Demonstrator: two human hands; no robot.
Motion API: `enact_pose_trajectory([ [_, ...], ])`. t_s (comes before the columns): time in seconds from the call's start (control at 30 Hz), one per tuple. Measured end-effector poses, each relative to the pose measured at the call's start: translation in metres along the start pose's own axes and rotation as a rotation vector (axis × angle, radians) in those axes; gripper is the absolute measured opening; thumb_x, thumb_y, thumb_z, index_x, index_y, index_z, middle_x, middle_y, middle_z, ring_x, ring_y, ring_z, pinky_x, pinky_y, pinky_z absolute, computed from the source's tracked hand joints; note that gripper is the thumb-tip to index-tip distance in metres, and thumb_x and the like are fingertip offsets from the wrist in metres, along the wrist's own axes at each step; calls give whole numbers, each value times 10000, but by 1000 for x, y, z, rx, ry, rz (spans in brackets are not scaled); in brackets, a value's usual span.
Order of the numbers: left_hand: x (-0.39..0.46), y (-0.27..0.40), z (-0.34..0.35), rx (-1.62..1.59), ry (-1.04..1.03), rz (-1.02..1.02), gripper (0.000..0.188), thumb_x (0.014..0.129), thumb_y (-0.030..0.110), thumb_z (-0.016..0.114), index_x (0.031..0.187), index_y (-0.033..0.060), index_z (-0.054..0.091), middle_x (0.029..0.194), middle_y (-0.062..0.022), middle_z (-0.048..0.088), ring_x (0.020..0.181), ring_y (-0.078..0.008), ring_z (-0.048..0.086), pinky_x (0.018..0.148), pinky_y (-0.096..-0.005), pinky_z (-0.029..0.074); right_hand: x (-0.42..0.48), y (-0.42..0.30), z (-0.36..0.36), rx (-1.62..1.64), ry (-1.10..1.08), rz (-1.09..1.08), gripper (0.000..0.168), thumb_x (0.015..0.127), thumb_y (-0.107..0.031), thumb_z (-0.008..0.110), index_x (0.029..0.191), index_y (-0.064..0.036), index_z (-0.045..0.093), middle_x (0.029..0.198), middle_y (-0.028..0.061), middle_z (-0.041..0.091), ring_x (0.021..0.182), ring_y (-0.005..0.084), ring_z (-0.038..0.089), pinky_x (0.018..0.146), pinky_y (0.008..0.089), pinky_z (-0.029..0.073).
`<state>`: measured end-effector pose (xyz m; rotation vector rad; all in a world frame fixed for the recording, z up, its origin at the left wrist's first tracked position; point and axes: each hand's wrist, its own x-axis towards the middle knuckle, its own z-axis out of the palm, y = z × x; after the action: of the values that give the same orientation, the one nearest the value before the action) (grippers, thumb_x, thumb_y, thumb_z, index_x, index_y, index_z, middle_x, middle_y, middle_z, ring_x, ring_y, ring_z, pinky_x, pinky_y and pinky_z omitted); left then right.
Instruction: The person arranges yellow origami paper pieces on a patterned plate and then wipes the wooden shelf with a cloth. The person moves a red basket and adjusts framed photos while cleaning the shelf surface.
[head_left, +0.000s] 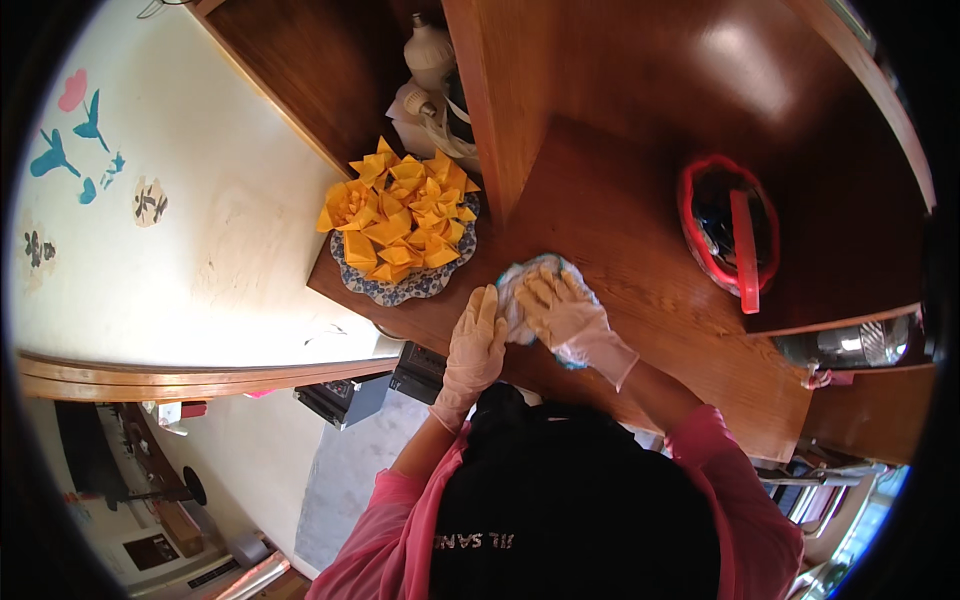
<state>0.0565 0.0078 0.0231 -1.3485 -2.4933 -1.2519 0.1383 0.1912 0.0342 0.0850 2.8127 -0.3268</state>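
Note:
My right hand (566, 315), in a pale thin glove, presses flat with fingers spread on a folded whitish cloth with a teal edge (517, 300). The cloth lies on a brown wooden cabinet top (645, 345). My left hand (476, 341), gloved likewise, is just left of the cloth, its fingers extended and close together; whether its fingertips touch the cloth or the wood I cannot tell. Beyond it, to the upper left, a blue-and-white scalloped plate (409, 289) holds folded orange paper pieces (405, 214).
A red-rimmed basket (686, 217) with a red-handled item (745, 255) across it stands at the right. Light bulbs (429, 56) and a white bag sit in the recess behind the plate. A glass jar (847, 343) is at far right; black boxes (345, 397) stand lower left.

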Motion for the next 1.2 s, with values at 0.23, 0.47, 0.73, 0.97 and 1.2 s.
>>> enact_pose_trajectory([
  [0.23,24,20,0,242,-281,-138,625,903,186,555,1449,36,292,1457,-227,337,1310,-391,367,1050,-490,321,98,86,-25,-101,289,127,528,996,-367,264,1462,-123,310,1530,111,272,1418,306,235,1180,418,111],
  [0.47,48,21,41,304,-322,-14,687,901,331,549,1486,124,254,1493,-209,275,1336,-414,323,1032,-565,288,165,150,-57,-262,318,288,523,969,-399,295,1401,-137,430,1468,116,390,1370,297,338,1142,483,177],
  [0.73,64,30,61,305,-345,54,665,899,375,555,1480,174,302,1495,-199,291,1322,-409,353,1000,-605,304,162,206,-83,3,317,483,591,969,-457,278,1456,-127,333,1490,75,369,1353,229,379,1144,487,173],
  [0.97,67,40,60,317,-411,15,643,912,379,527,1481,187,299,1506,-211,264,1352,-421,303,1027,-617,273,113,255,-6,-162,676,1049,678,947,-441,320,1412,53,328,1449,275,339,1340,440,326,1115,518,225],
  [1.2,61,33,68,406,-358,97,645,927,397,485,1490,167,271,1499,-222,280,1350,-422,322,989,-636,314,14,142,-13,-161,496,919,663,969,-418,312,1432,56,283,1470,238,331,1367,375,301,1134,496,187],
])
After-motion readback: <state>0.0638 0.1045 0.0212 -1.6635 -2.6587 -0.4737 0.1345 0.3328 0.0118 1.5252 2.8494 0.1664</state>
